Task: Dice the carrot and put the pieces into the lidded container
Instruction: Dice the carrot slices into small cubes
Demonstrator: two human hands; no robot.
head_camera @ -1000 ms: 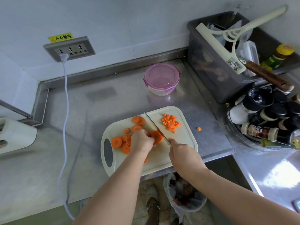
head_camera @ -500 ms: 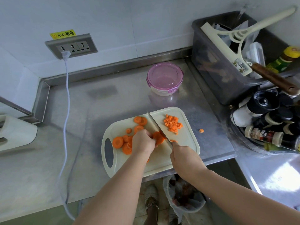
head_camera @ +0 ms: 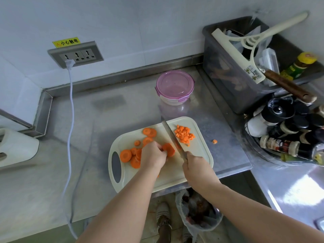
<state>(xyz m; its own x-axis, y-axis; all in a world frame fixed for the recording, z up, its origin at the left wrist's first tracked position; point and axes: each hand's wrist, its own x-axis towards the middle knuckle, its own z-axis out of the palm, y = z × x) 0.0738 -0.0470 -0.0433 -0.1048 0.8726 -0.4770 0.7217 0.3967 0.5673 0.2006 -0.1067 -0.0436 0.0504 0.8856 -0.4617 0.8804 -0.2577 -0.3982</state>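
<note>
A cream cutting board (head_camera: pixel 201 153) lies on the steel counter. Several round carrot slices (head_camera: pixel 125 156) sit on its left half, and a small heap of diced carrot (head_camera: pixel 184 134) lies at its far right. My left hand (head_camera: pixel 152 156) holds a stack of carrot slices (head_camera: pixel 169 149) with curled fingers. My right hand (head_camera: pixel 196 168) grips the handle of a knife (head_camera: pixel 171 135), whose blade lies just right of that stack. The round container with its pink lid (head_camera: pixel 175 86) on stands behind the board.
One carrot bit (head_camera: pixel 214 141) lies on the counter right of the board. A grey bin (head_camera: pixel 228 71) with a squeegee and a rack of bottles (head_camera: pixel 287 130) crowd the right side. A white cable (head_camera: pixel 71 120) hangs from the wall socket. A trash bag (head_camera: pixel 198 209) stands below the counter edge.
The knife blade has kept working beside the held carrot stack, with both hands staying in nearly the same place on the board. The view has drifted slightly.
</note>
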